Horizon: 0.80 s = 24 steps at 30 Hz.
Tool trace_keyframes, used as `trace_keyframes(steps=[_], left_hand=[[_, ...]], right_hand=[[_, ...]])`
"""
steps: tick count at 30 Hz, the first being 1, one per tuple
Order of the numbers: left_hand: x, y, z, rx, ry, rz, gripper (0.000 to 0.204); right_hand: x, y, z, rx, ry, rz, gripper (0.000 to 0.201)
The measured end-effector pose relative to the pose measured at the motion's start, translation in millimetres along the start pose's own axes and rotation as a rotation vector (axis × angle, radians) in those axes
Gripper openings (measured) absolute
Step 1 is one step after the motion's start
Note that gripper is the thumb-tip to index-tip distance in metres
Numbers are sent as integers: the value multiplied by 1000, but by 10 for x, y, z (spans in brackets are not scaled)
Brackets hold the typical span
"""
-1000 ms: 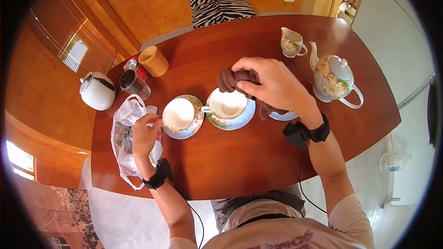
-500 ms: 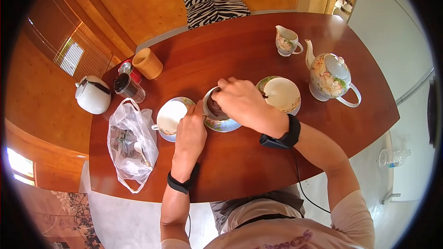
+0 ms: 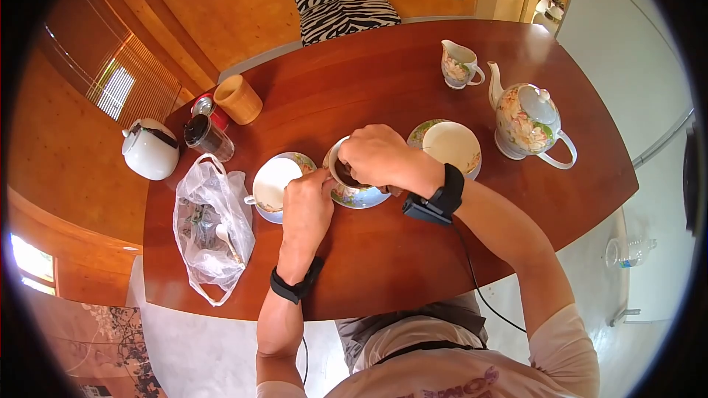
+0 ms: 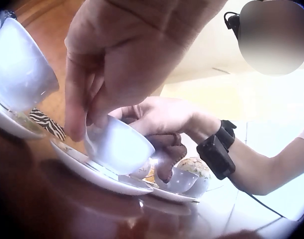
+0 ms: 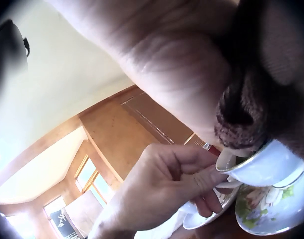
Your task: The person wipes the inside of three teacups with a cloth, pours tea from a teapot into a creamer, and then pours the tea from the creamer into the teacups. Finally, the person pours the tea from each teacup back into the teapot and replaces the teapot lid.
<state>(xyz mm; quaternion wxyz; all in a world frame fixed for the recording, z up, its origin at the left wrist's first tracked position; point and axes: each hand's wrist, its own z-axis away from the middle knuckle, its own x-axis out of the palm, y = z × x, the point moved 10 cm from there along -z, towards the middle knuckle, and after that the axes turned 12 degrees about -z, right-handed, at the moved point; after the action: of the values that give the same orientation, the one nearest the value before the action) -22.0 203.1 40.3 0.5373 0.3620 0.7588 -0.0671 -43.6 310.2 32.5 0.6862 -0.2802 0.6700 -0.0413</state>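
My left hand pinches the handle of the middle teacup, a white cup on a flowered saucer. The cup looks tilted in the left wrist view. With my right hand I hold a bunched brown cloth, part of it pushed down inside this cup and part hanging out under the palm. The right fingertips are hidden within the cup. On the left is another white teacup on a saucer, its handle turned left. A third teacup sits on its saucer right of my right hand.
A flowered teapot and creamer stand at the table's right. Along the left are a clear plastic bag, a dark-lidded jar, a wooden cup, a red can and a white lidded pot.
My left hand has moved from beside the left cup to the middle cup's handle. My right hand has brought the cloth left and down into that cup, uncovering the right cup.
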Motion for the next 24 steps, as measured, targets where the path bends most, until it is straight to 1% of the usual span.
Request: trace_keyframes(steps=[1,3,4,5,6,7,8,10,11,13,14,16,17,18,20,21,22,24], left_hand=[[5,8,9,2,2,1,5],[-48,41,36,31,69,-24,9],[-56,53,43,33,71,-24,9],[-87,83,58,52,100,-63,11],[-117,115,69,73,128,-102,14],[-119,129,73,75,129,-102,14],[-136,150,83,80,145,-124,14],[-163,184,97,89,162,-147,15],[-176,197,102,89,168,-144,14],[-197,206,98,91,177,-141,14],[-198,195,92,90,169,-152,13],[-188,184,86,92,160,-160,12],[-201,179,92,89,179,-135,11],[-215,181,96,88,197,-112,10],[-233,223,93,84,191,-105,10],[-242,231,90,74,189,-99,10],[-225,219,105,74,191,-100,10],[-150,213,133,114,170,-139,10]], right_hand=[[28,25,7,16,-56,-34,9],[27,36,25,-9,-72,-34,10],[12,-10,39,-35,-91,-38,11],[-21,-32,50,-35,-89,-37,11],[-20,-43,68,-26,-126,-11,12],[-44,-79,92,-16,-164,16,12],[-89,-119,101,-16,-163,15,12],[-114,-95,138,76,-255,35,15],[-236,-128,162,77,-253,36,15],[-247,-155,292,112,-476,-87,17],[-227,-123,321,111,-475,-85,17],[-459,-169,284,-48,-96,-139,16],[-459,-147,266,-6,-13,-6,13],[-347,-124,251,-2,-11,-7,13],[-279,-150,235,-119,199,125,11],[-163,-121,217,-154,189,111,14],[-231,-154,243,-155,190,111,14],[-160,-72,304,17,-157,-99,19]])
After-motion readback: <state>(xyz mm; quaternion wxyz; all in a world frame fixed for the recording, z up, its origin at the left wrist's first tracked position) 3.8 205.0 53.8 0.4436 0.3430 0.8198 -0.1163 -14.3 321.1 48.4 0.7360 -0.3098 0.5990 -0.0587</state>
